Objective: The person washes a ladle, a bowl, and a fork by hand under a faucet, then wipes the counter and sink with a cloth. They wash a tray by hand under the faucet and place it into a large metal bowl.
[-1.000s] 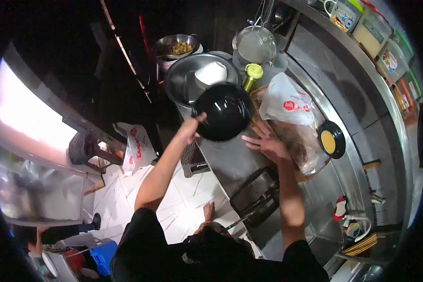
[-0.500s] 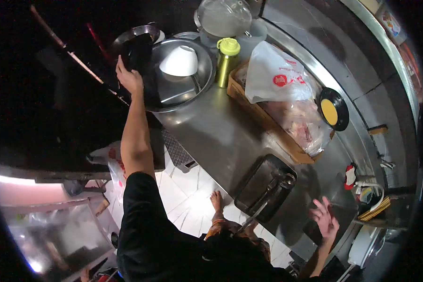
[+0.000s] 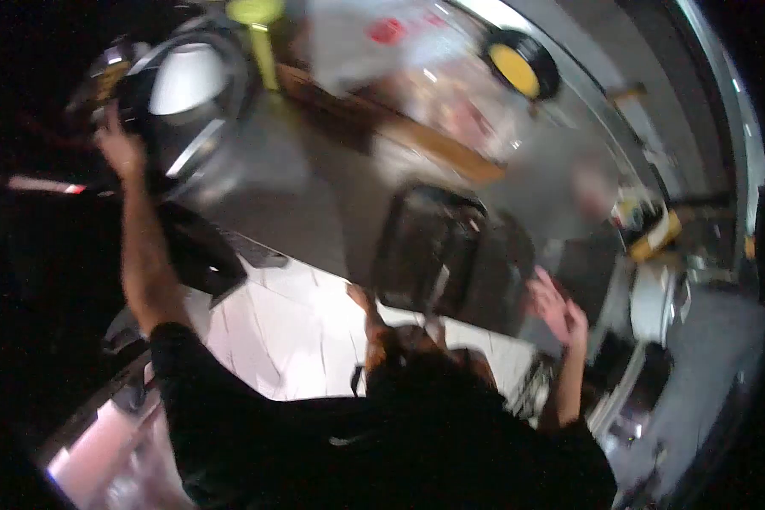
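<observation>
My left hand is stretched far out at the left, blurred, with its fingers closed at the edge of a dark shape beside the wide steel basin. What that dark thing is I cannot tell. A white bowl lies upside down in the basin, just right of my hand. My right hand hangs over the right front part of the steel counter, fingers spread and nothing in them. Nearest to it on the left is a black tray, with a dark object lying in it.
A cardboard box holds clear plastic packages, with a white bag on top. Behind it sits a black bowl with yellow contents. A yellow-green bottle stands between basin and box. White floor tiles show below the counter.
The view has swung, so the counter and its things sit further left and higher. My left hand stays by the dark shape at the basin; my right hand remains spread over the counter's right end.
</observation>
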The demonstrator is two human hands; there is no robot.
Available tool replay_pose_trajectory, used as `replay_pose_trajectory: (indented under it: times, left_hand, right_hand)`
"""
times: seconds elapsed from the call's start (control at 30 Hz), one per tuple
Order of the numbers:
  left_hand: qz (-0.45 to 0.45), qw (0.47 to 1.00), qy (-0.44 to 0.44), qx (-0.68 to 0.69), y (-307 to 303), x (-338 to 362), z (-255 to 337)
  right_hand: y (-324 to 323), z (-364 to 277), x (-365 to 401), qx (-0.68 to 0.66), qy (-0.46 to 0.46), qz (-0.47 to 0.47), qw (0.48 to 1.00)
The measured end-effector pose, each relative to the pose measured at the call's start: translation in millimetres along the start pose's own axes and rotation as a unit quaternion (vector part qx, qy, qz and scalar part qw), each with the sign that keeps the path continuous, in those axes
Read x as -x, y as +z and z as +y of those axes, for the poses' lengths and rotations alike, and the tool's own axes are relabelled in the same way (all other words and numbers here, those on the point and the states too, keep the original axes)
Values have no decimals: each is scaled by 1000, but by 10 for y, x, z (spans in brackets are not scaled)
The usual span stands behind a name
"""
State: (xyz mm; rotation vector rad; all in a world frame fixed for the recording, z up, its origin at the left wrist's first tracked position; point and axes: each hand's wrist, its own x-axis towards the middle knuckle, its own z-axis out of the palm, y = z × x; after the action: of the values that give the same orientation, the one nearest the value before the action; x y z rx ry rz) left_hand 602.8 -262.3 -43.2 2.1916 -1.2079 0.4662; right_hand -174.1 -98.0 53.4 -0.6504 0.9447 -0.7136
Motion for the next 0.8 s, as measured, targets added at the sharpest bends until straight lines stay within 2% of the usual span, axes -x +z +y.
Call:
replay_pose_trajectory:
  times: [0.03, 0.07, 0.13, 0.17, 0.2, 0.23, 0.27, 0.33, 0.4, 0.47, 0.53, 0.77, 0.8]
  left_hand:
    - [83, 990, 117, 15, 95, 8, -27]
    - [73, 990, 117, -37, 170, -3, -93]
    - [11, 994, 101, -37, 89, 123, 67]
    - [15, 992, 111, -57, 154, 138, 59]
    - [19, 989, 121, -80, 216, 191, 34]
    - [21, 989, 125, -79, 208, 246, 57]
    - [-2, 992, 110, -69, 181, 297, 66]
    - [-22, 993, 94, -63, 186, 389, 24]
    - [-46, 997, 55, -1, 282, 364, -146]
    - [-65, 996, 59, 18, 344, 321, -341]
    - [-84, 994, 65, 35, 359, 296, -500]
    - [-181, 983, -12, -7, 93, 420, -477]
    - [-140, 990, 25, -21, 90, 441, -474]
  right_hand:
    - [-46, 64, 18, 16, -26, 36, 999]
    - [-116, 121, -25, 34, -57, 61, 996]
    - [-188, 256, -102, 103, -5, 186, 977]
    - [-287, 404, -161, 96, -6, 194, 976]
    - [-408, 594, -209, 251, 12, 210, 945]
    - [-417, 722, -277, 400, 25, 216, 890]
    - [-358, 911, -305, 358, -11, 225, 906]
    - [-6, 1095, -458, 445, -82, 180, 873]
    - [505, 1012, -602, 567, -80, 149, 806]
    - [737, 985, -815, 569, -51, 171, 803]
    - [738, 1064, -974, 599, -105, 155, 779]
    - [448, 1045, -929, 517, -153, 147, 829]
    - [396, 1049, -883, 451, -115, 142, 874]
